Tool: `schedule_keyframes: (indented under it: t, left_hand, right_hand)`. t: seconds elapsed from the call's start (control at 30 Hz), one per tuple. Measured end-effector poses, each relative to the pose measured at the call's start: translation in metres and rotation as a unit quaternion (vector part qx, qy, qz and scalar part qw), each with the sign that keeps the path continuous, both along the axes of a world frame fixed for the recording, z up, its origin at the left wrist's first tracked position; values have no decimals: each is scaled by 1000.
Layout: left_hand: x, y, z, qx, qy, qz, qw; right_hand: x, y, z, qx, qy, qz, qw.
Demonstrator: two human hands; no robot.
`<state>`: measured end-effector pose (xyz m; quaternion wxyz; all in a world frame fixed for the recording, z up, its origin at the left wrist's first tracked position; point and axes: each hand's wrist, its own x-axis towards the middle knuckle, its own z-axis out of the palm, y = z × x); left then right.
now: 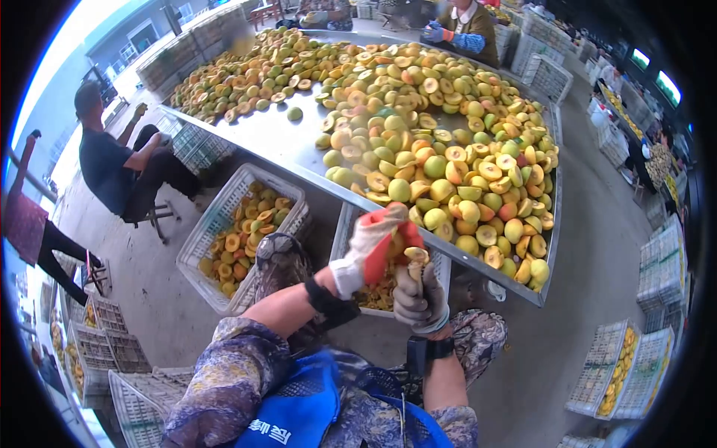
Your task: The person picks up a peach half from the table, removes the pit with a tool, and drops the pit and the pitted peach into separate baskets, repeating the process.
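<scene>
My left hand [379, 243], in a white glove with a red palm, is blurred at the table's near edge. Its fingers curl around something orange-brown that I cannot make out. Close beside it, my right hand [420, 300] in a grey glove is closed, with a peach half [417, 255] at its fingertips, cut face showing. Both hands are over a white crate [442, 278] holding yellow-orange fruit pieces [376, 296]. Beyond them, the metal table [276, 138] bears a large heap of whole and halved peaches [441, 160].
Left of my knee stands another white crate [188, 257] with peach halves. A seated person [112, 160] is at left; another person [470, 33] with gloved hands is across the table. Crates of fruit [609, 366] stand at right, and stacked crates [101, 347] at lower left.
</scene>
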<state>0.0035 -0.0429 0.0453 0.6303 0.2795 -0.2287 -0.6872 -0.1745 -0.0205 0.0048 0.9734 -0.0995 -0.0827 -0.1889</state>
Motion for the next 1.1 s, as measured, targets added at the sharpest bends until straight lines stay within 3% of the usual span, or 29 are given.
schedule_keyframes:
  t: [0.07, 0.1, 0.13, 0.17, 0.2, 0.27, 0.3, 0.4, 0.53, 0.57, 0.6, 0.67, 0.7, 0.8, 0.9, 1.0, 1.03, 1.1]
  left_hand:
    - [53, 17, 42, 19, -210, 14, 977]
    - [85, 24, 51, 66, -375, 18, 925]
    - [116, 31, 60, 109, -527, 23, 843]
    - [142, 38, 74, 140, -732, 4, 666]
    - [166, 44, 85, 160, -884, -19, 439]
    - [212, 42, 66, 141, -910, 39, 388]
    - [210, 30, 74, 153, -866, 52, 473]
    - [203, -28, 53, 55, -806, 128, 576]
    - [190, -134, 18, 37, -798, 100, 593]
    - [184, -155, 24, 115, -786, 45, 606]
    - [197, -183, -6, 82, -803, 79, 585]
    - [225, -234, -67, -51, -892, 168, 416]
    - [226, -248, -65, 1, -902, 117, 416]
    - [223, -269, -45, 107, -892, -5, 440]
    - [226, -254, -18, 72, -846, -8, 528]
    - [242, -250, -24, 113, -701, 40, 703]
    - [241, -245, -21, 124, -543, 30, 830]
    - [244, -219, -2, 68, -375, -17, 924]
  right_hand:
    - [6, 0, -3, 48, -41, -24, 998]
    - [10, 1, -12, 113, -32, -33, 993]
    - [13, 2, -23, 166, 23, -54, 984]
    - [15, 4, -37, 215, 78, -74, 971]
    - [17, 5, -49, 264, 132, -96, 951]
    - [25, 8, -49, 234, 176, -106, 950]
    - [29, 11, -33, 206, 217, -112, 948]
    - [35, 11, -21, 119, 310, -118, 936]
    - [40, 17, 7, 13, 407, -162, 899]
    - [42, 17, 19, 11, 423, -163, 891]
    - [43, 14, 18, 5, 430, -156, 889]
    - [42, 7, 7, -10, 440, -133, 888]
    - [42, 2, 2, 3, 443, -109, 890]
    - [47, 1, 6, -69, 457, -169, 871]
    - [51, -3, -6, -7, 491, -129, 861]
    - [50, -6, -2, -8, 464, -130, 876]
    - [52, -6, -3, -12, 470, -149, 870]
    - [55, -7, 3, -33, 505, -179, 844]
